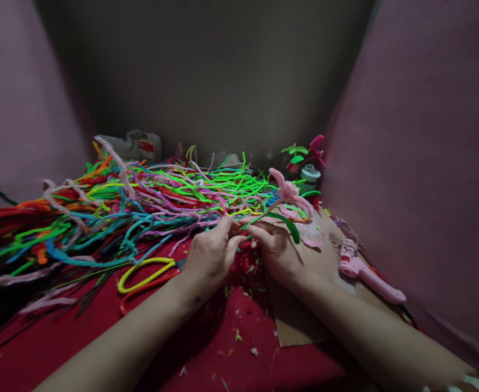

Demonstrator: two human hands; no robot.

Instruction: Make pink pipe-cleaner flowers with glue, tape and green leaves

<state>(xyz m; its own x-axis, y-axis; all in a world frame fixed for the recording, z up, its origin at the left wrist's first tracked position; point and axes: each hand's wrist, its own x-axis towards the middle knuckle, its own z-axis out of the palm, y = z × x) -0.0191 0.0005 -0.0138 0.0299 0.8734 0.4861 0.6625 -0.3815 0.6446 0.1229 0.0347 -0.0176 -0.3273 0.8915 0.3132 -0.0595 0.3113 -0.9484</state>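
Observation:
My left hand (210,253) and my right hand (276,249) meet in the middle, over the red table cover (100,332). Both pinch the green stem of a pipe-cleaner flower. The stem rises to the right, to a pink flower head (289,191). A green pipe-cleaner leaf (287,224) curves off the stem just above my right hand. Fingers of both hands are closed on the stem. A small red pile of scraps lies under the hands, partly hidden.
A big heap of coloured pipe cleaners (133,201) covers the left and back. Yellow-and-red-handled scissors (145,276) lie left of my hands. A pink glue gun (366,272) rests on brown cardboard (296,321) at the right. Finished flowers and a small jar (310,174) stand behind.

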